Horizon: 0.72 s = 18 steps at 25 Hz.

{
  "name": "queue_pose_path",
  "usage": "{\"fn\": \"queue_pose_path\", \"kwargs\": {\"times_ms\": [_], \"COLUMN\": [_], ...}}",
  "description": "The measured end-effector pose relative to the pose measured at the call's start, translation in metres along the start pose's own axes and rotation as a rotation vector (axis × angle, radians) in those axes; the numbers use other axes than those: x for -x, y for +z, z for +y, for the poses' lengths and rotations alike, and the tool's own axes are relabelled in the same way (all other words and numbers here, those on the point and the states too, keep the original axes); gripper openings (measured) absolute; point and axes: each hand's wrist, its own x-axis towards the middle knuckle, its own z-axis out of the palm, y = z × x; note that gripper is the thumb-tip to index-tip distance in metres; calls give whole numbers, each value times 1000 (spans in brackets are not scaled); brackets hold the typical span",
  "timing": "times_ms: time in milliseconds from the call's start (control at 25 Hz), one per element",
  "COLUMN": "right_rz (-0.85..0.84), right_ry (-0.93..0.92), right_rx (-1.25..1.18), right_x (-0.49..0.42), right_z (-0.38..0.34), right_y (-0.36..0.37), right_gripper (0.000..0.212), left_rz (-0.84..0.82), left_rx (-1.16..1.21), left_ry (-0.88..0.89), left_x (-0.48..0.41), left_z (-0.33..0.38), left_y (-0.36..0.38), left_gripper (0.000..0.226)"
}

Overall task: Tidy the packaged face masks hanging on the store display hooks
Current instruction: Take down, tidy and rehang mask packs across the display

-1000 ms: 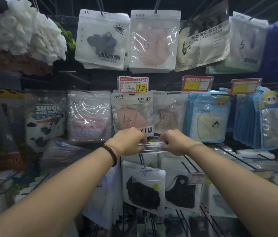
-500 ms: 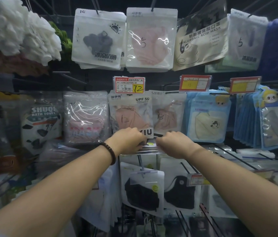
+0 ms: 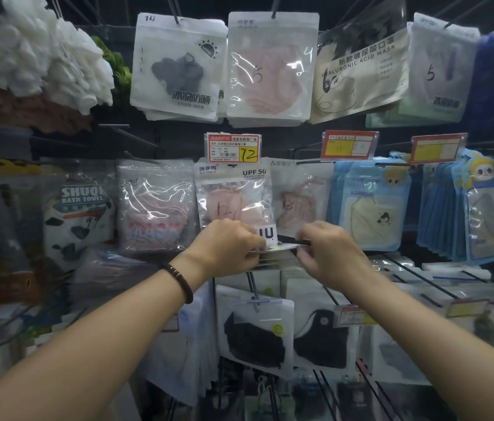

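Note:
My left hand (image 3: 230,246) and my right hand (image 3: 329,252) both pinch a thin stack of mask packets (image 3: 280,248) held flat and edge-on at the centre of the rack. Just behind the stack hangs a clear packet with a pink mask marked UPF 50 (image 3: 233,197), under a price tag reading 12 (image 3: 233,148). Below my hands hang two packets with black masks (image 3: 255,338). The hook under the held stack is hidden by my hands.
Rows of mask packets hang above: a grey one (image 3: 177,68), a pink one (image 3: 271,66). Blue children's mask packs (image 3: 373,208) hang at right, a bath towel pack (image 3: 80,214) at left. Bare wire hooks (image 3: 416,275) stick out at right.
Both hands have stayed on the flat stack and lifted it slightly toward the UPF 50 packet. My right hand has shifted a little to the right along the stack's edge.

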Motion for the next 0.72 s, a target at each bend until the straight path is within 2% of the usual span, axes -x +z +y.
{"fn": "queue_pose_path", "kwargs": {"times_ms": [40, 120, 200, 240, 280, 360, 440, 520, 640, 720], "right_rz": [51, 124, 180, 174, 151, 122, 148, 220, 272, 234], "right_ry": [257, 817, 1129, 1197, 1230, 1220, 1200, 1177, 1120, 1077], "right_rx": [-212, -886, -1553, -1724, -1793, -1782, -1685, -1556, -1446, -1382], "right_x": [6, 18, 28, 32, 36, 39, 38, 38, 48, 58], "right_z": [-9, -26, -43, -51, -58, -71, -79, -82, -78, -76], "right_y": [-5, -15, -22, -23, -23, -22, -24, -31, -53, -72], "right_gripper": [18, 28, 35, 39, 42, 44, 40, 34, 27, 25], "left_rz": [23, 39, 91, 122, 152, 199, 203, 138, 18, 22], "left_rx": [31, 60, 86, 108, 114, 93, 106, 207, 592, 632], "left_ry": [1, 2, 10, 12, 23, 61, 71, 10, -326, -555], "left_x": [1, 2, 1, 0, -1, -2, -3, 0, 5, 7], "left_z": [3, 12, 25, 33, 40, 54, 66, 76, 77, 65], "left_y": [-3, -8, -13, -17, -19, -21, -25, -33, -46, -44], "left_gripper": [8, 15, 21, 20, 19, 16, 16, 17, 25, 25]}}
